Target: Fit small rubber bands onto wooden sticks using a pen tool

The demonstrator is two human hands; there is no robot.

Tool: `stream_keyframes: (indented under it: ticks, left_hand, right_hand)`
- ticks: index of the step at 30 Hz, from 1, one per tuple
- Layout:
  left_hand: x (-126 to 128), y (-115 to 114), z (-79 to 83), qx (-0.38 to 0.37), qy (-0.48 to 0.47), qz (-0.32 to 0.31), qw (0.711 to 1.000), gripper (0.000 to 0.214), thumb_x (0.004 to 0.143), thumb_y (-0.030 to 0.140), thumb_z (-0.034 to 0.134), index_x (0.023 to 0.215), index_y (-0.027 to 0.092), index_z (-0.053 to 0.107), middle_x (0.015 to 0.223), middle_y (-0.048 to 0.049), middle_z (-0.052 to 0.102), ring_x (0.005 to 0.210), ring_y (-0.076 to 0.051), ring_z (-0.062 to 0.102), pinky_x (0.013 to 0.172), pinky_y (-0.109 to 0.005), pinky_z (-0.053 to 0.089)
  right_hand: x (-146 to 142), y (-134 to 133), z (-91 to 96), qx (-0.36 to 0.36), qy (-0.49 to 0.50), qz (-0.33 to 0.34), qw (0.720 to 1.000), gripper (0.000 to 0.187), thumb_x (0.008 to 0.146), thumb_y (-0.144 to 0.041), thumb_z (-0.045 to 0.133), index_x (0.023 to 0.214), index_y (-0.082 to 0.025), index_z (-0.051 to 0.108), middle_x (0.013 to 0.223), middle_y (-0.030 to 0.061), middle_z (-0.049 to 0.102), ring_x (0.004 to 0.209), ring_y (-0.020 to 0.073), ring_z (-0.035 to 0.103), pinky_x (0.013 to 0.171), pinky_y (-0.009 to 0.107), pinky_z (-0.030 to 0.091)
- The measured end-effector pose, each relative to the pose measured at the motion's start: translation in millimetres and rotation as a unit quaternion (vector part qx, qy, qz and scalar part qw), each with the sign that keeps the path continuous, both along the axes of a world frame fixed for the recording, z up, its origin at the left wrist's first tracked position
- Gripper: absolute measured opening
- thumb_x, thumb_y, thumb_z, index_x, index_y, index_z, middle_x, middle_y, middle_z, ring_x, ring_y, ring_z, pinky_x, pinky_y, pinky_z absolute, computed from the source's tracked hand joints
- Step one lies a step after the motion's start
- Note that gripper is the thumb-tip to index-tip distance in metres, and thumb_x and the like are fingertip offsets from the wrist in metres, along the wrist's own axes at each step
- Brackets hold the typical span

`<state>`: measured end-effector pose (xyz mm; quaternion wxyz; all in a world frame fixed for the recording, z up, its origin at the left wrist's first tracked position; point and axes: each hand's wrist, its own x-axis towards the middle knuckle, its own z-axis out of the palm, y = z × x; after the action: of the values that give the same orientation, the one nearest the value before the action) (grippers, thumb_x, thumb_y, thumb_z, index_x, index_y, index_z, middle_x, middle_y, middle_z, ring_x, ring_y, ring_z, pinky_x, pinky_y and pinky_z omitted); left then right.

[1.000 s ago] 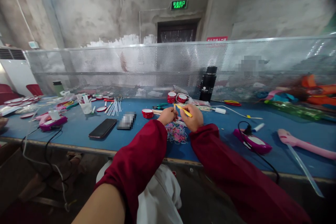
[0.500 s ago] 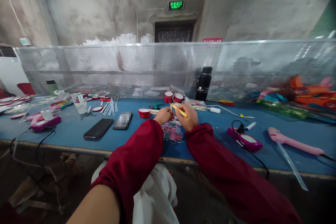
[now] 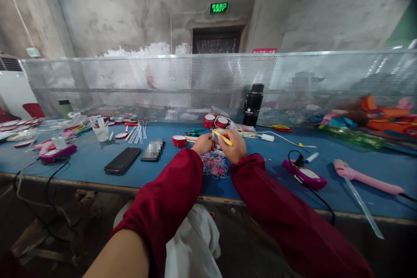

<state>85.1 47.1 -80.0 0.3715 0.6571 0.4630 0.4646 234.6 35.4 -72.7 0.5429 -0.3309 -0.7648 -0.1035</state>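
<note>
Both of my hands meet above the blue table, just beyond a loose pile of thin multicoloured loops [image 3: 215, 166]. My right hand [image 3: 237, 147] is closed round a slim yellow pen-like tool [image 3: 226, 139], whose tip points up and left toward my other hand. My left hand [image 3: 204, 143] is closed in a pinch with its fingertips near that tip; whatever it grips is too small to make out. Left of it sits a short stack of red-and-white discs [image 3: 179, 140]. Two more red rolls [image 3: 209, 121] stand behind my hands.
A black flask [image 3: 253, 105] stands by the perforated metal screen [image 3: 130, 82]. A phone [image 3: 123, 160] lies to the left. On the right are a purple power strip [image 3: 304, 174] with a cable and a pink glue gun [image 3: 368, 177] whose clear stick overhangs the table edge.
The view has shifted very slightly. My hands and the yellow tool keep nearly the same position and grip.
</note>
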Motion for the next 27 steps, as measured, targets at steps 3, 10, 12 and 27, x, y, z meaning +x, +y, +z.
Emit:
stream_keyframes:
  ticks: [3, 10, 12, 27]
  left_hand:
    - [-0.2, 0.3, -0.4, 0.002, 0.001, 0.0, 1.0, 0.017, 0.089, 0.014, 0.04, 0.078, 0.014, 0.054, 0.06, -0.0001, 0.058, 0.045, -0.007, 0.052, 0.05, -0.019, 0.04]
    - [-2.1, 5.5, -3.7, 0.017, 0.011, 0.0, 1.0, 0.013, 0.086, 0.014, 0.045, 0.076, 0.015, 0.052, 0.061, 0.0, 0.059, 0.046, -0.008, 0.053, 0.05, -0.019, 0.04]
    - [-2.8, 6.4, -4.1, 0.022, 0.015, -0.001, 1.0, 0.013, 0.086, 0.014, 0.045, 0.074, 0.015, 0.051, 0.061, 0.0, 0.059, 0.046, -0.008, 0.054, 0.049, -0.019, 0.04]
    - [-2.7, 1.8, -0.5, 0.021, 0.005, 0.005, 1.0, 0.017, 0.087, 0.014, 0.043, 0.074, 0.015, 0.053, 0.058, 0.0012, 0.058, 0.046, -0.008, 0.052, 0.05, -0.019, 0.04]
  right_hand:
    - [0.4, 1.0, -0.2, 0.003, -0.002, -0.001, 1.0, 0.011, 0.088, -0.032, 0.054, 0.083, -0.023, 0.058, 0.079, 0.004, 0.064, 0.075, 0.0202, 0.058, 0.069, 0.032, 0.043]
    - [0.3, 1.3, 0.6, 0.005, -0.007, -0.005, 1.0, 0.01, 0.087, -0.032, 0.056, 0.082, -0.023, 0.058, 0.078, 0.0037, 0.064, 0.074, 0.0199, 0.058, 0.068, 0.032, 0.042]
    - [0.2, 1.4, 0.5, 0.005, -0.007, -0.002, 1.0, 0.01, 0.086, -0.031, 0.056, 0.082, -0.023, 0.058, 0.078, 0.0036, 0.064, 0.073, 0.0198, 0.058, 0.068, 0.032, 0.042]
    - [1.8, 3.9, -0.4, 0.02, -0.001, -0.012, 1.0, 0.01, 0.087, -0.031, 0.055, 0.082, -0.023, 0.058, 0.079, 0.0042, 0.064, 0.075, 0.0208, 0.058, 0.069, 0.033, 0.043]
